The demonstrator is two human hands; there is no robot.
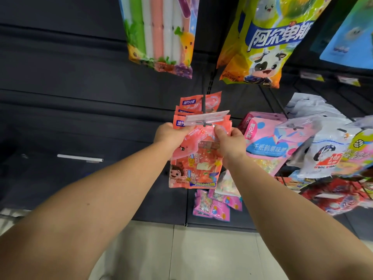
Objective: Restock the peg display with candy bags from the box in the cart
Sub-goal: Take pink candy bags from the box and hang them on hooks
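Hands (169,134) (232,144) hold red candy bag (193,168) at peg (204,106).

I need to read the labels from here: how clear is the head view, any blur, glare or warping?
Head view: the red candy bag gripped at its top by left hand and right hand is fairly sharp; glare on the clear plastic price strip and white foil bags; the right edge is smeared; wide-angle warping bends the dark shelf panels.
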